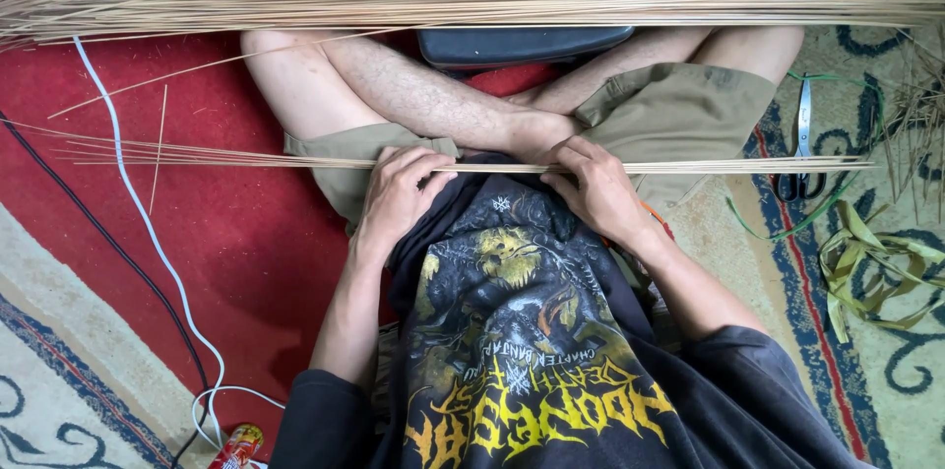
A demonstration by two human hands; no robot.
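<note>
Both hands pinch the thin stick bundle (472,166) lying across the lap, left hand (399,195) and right hand (596,195) fingers clamped on it; risk: loose ends fan out leftward over the red carpet (226,233), slipping or snapping.

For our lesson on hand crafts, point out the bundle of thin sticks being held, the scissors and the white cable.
Bundle of thin sticks (689,166), head view, on its bare stretch right of the hands.
Scissors (804,120), head view, on the blades.
White cable (148,233), head view, mid-run over the red carpet.
</note>
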